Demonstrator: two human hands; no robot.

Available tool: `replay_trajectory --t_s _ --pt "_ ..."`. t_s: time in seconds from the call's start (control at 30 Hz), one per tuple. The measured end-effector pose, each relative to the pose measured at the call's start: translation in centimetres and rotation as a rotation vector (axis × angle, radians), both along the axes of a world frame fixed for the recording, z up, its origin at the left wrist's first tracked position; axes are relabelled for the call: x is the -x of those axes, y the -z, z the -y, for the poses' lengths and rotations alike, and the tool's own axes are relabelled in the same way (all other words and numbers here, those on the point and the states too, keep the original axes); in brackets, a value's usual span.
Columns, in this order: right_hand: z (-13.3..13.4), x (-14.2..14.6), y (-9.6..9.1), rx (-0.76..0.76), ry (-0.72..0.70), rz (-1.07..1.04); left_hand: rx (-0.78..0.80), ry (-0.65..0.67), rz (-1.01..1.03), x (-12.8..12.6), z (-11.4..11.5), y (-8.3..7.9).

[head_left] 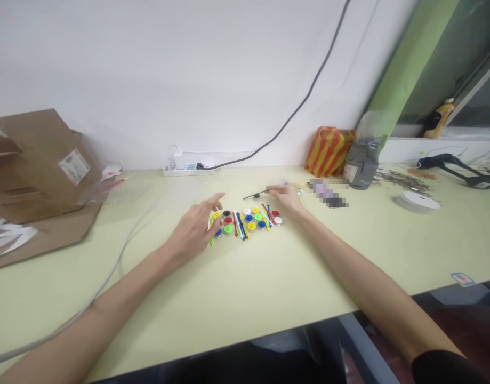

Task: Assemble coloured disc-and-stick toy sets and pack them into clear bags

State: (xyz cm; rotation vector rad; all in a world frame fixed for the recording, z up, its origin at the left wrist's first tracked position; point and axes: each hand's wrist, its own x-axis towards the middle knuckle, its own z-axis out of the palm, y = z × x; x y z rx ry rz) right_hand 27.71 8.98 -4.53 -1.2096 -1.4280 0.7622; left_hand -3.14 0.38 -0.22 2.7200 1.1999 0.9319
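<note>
Wall [149,80], white and plain, fills the back, and below it runs a pale yellow-green table [237,298]. At the right a green column [416,58] stands by a dark window, and at the far left opened brown cardboard [32,160] lies on the table with a label on one panel. A dark cable [308,96] slants down the wall; a pale cable [122,246] passes over the left forearm. The left hand [192,226] is held at the left group of small round pieces, its thumb and fingers spread; whether it touches any of them I cannot tell. The right hand [287,198] reaches in from the other side, thumb and forefinger closed together on one end of a thin dark rod. Behind it sit a red-and-yellow striped bag [328,152] and, just beside that, a grey bag [360,162]. Farther right lies a white spool [416,201], and a power strip [176,172] rests against the wall. Coloured round pieces [249,218] form two groups between the hands, with coloured sticks [235,225] among them. The dark rod [249,197] lies just behind these groups, a small black disc [257,196] at its middle.
</note>
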Motion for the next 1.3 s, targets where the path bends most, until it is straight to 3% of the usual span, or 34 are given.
replay_trajectory --t_s 0.23,0.37,0.5,0.6,0.67,0.77,0.87,1.0,1.17,1.3 --pt "0.9 0.5 -0.6 -0.108 -0.088 0.403 0.013 0.002 0.000 0.1 -0.2 0.2" --pt "1.9 -0.3 -2.3 -0.202 -0.046 0.607 0.016 0.005 0.005 0.0 -0.2 0.1" --pt "3.5 -1.6 -4.8 -0.039 -0.241 0.681 0.023 0.010 -0.002 -0.1 0.0 0.0" --pt "4.3 -2.0 -5.5 0.095 -0.342 0.712 0.026 0.020 -0.011 -0.2 0.0 0.0" --pt "4.3 -2.0 -5.3 0.119 -0.327 0.749 0.027 0.022 -0.013 -0.1 0.0 0.0" --pt "4.2 -2.0 -5.2 0.083 -0.193 0.795 0.025 0.041 -0.011 -0.1 0.0 0.1" --pt "4.6 -1.0 -5.7 -0.036 -0.096 0.692 0.015 0.056 -0.007 -0.4 0.2 0.1" --pt "6.7 3.0 -6.4 -0.149 -0.274 0.332 0.010 0.042 0.000 -1.2 0.7 0.1" --pt "9.0 8.0 -4.8 -0.106 -0.452 0.031 -0.034 0.039 0.015 -1.7 1.1 0.3" --pt "9.2 8.8 -3.7 -0.048 -0.474 -0.062 -0.057 0.085 -0.016 -1.7 1.2 0.1"
